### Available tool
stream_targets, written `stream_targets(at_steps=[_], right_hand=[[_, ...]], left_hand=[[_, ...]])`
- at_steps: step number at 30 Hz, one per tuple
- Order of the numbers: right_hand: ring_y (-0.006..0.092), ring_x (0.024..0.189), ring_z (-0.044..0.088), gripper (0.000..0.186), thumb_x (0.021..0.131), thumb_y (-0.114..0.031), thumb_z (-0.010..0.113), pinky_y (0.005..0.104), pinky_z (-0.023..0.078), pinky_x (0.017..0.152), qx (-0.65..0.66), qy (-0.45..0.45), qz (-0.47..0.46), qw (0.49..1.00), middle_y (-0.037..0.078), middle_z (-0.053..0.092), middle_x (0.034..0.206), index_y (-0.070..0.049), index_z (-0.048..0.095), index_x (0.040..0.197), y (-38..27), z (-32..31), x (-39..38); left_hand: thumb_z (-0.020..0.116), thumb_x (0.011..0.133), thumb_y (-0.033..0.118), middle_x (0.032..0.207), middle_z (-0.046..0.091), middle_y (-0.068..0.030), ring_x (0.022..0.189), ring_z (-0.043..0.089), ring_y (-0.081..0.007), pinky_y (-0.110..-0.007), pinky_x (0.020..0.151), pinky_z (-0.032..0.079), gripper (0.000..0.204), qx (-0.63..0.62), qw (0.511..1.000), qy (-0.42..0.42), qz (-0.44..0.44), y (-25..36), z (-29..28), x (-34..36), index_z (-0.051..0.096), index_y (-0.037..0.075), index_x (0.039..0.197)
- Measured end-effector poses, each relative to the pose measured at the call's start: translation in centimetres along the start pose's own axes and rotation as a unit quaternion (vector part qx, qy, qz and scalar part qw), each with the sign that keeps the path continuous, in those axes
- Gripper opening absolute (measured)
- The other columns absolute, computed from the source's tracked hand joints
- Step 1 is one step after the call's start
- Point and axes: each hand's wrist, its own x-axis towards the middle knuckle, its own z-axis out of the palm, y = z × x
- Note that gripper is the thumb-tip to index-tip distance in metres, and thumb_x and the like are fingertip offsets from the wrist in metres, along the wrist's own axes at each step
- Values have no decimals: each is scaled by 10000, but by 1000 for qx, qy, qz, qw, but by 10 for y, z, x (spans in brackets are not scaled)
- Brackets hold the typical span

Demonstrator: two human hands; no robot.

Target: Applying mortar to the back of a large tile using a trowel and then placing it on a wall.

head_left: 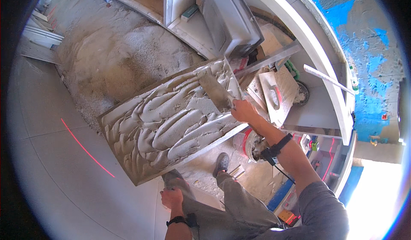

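Note:
My right hand (245,111) is closed round the handle of a flat rectangular trowel (212,90). The trowel's blade lies on grey mortar (171,115) near the far right end of a large tile (233,132). Ridges and swirls of mortar cover most of the tile's upper face. Below the tile's near edge, my left hand (172,198) is curled closed beside my leg. Whatever may be inside its fingers is hidden.
A mortar bucket (245,145) stands below my right forearm. Another trowel (270,91) rests on a board to the right. Sandy rubble (115,60) lies beyond the tile, and laid floor tiles (81,167) at left carry a red laser line. A grey sink (235,21) stands behind.

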Motion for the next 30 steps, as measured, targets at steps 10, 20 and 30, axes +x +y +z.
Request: stream_targets(at_steps=[10,20,30], right_hand=[[460,992,652,443,868,-363,632,524,521,889,183,47,95,977,292,669,1016,15,635,1098,38,68,10],[418,842,706,244,869,-181,543,537,557,743,-56,65,31,996,249,696,884,-66,623,1069,6,23,14],[492,849,669,328,866,-248,570,537,557,775,-39,5,63,997,276,684,880,-33,599,1112,37,40,-65]], left_hand=[[576,851,353,1089,655,-220,1018,655,-380,-486,876,541,408,-12,1000,11,8,12,0,-4,674,-10,1010],[581,840,353,1092,633,-216,954,671,-387,-492,829,550,427,20,999,21,14,11,3,-9,667,-37,992],[602,851,371,1101,649,-214,1007,661,-380,-483,872,548,446,15,1000,-5,-1,6,6,-2,653,-29,1041]])
